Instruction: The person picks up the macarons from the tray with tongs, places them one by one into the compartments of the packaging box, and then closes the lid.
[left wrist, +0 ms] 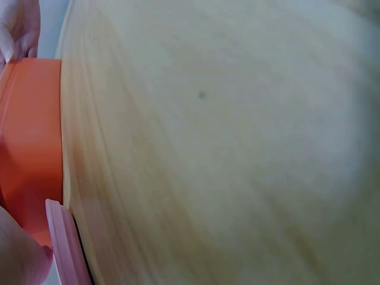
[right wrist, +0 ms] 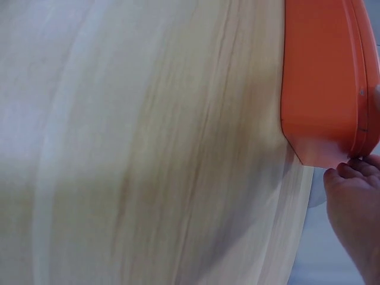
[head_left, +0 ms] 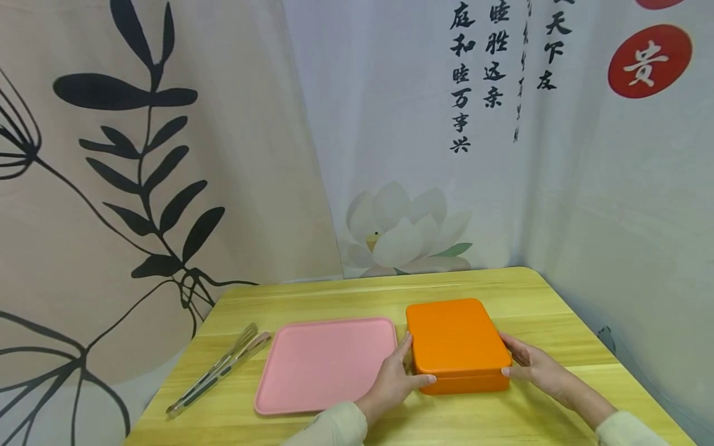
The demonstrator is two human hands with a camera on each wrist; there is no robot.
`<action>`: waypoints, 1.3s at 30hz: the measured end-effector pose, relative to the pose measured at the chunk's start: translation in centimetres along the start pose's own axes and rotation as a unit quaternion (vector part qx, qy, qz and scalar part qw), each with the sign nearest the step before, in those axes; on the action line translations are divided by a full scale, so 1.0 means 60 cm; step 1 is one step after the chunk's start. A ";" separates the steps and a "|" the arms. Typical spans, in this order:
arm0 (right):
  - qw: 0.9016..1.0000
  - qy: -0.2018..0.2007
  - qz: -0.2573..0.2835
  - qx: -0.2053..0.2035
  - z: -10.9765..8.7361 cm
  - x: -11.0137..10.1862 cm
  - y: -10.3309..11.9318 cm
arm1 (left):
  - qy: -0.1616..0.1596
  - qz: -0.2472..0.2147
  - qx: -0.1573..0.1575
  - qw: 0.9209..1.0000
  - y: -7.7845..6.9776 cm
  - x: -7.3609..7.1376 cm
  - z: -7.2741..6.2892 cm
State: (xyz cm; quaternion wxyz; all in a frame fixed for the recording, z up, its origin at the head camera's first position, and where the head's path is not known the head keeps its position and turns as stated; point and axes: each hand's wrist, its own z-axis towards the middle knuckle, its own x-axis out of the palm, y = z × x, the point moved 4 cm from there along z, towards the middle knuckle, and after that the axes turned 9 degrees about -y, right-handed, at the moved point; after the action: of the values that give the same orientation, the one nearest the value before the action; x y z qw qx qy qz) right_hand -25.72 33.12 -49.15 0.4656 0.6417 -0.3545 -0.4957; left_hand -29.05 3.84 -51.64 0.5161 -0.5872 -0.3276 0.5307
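Observation:
An orange lidded box (head_left: 458, 337) sits on the right part of the wooden table, its lid on top and a seam running round below it. My left hand (head_left: 392, 379) holds the box's left side, thumb along the front face and fingers at the side. On the opposite side, my right hand (head_left: 543, 370) grips the right edge near the front corner, with fingertips at the lid seam (right wrist: 360, 127) in the right wrist view. Just left of the box lies a pink tray (head_left: 329, 365), close to my left hand. Inside the box is hidden.
Metal tongs (head_left: 220, 370) lie slantwise at the left of the table (head_left: 357, 300), beyond the pink tray. A printed curtain (head_left: 251, 155) hangs behind the table's far edge. Another pale curtain (head_left: 630, 217) stands along the right side.

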 end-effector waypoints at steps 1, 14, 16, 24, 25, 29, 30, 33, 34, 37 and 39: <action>1.000 -0.001 0.000 0.000 0.000 0.000 0.000 | 0.001 -0.004 0.000 1.000 0.000 0.000 -0.001; 1.000 -0.002 0.002 0.012 -0.001 -0.002 -0.002 | -0.002 0.039 0.010 0.999 0.003 0.000 0.004; 1.000 -0.007 0.004 0.014 0.000 -0.002 -0.002 | 0.000 0.040 0.009 0.999 0.003 -0.001 0.004; 1.000 -0.014 0.024 -0.001 0.000 0.004 -0.013 | 0.020 0.039 0.016 0.999 -0.002 -0.003 0.003; 1.000 -0.014 0.025 -0.002 0.000 0.005 -0.015 | 0.022 0.041 0.018 0.999 -0.002 -0.003 0.004; 1.000 -0.017 0.024 -0.009 -0.001 0.006 -0.018 | 0.028 0.047 0.017 0.998 -0.001 -0.002 0.004; 1.000 -0.020 0.022 -0.009 -0.002 0.006 -0.018 | 0.029 0.048 0.016 0.998 -0.001 -0.002 0.004; 1.000 -0.022 0.015 -0.013 -0.004 0.005 -0.016 | 0.029 0.055 0.014 0.998 0.000 -0.005 0.003; 1.000 -0.021 0.012 -0.014 -0.004 0.004 -0.015 | 0.031 0.054 0.013 0.998 0.000 -0.008 0.003; 1.000 -0.025 -0.008 -0.005 -0.007 0.001 -0.011 | 0.044 0.024 -0.004 0.999 0.004 -0.016 0.004; 0.999 -0.033 -0.026 0.004 -0.004 -0.003 -0.007 | 0.043 0.027 0.003 0.999 0.004 -0.022 0.009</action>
State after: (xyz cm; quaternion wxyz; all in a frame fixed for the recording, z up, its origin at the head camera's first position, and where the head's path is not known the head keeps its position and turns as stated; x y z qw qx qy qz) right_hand -25.52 33.50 -49.46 0.4382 0.6362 -0.3548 -0.5267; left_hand -29.92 2.70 -51.43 0.5164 -0.6168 -0.2876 0.5198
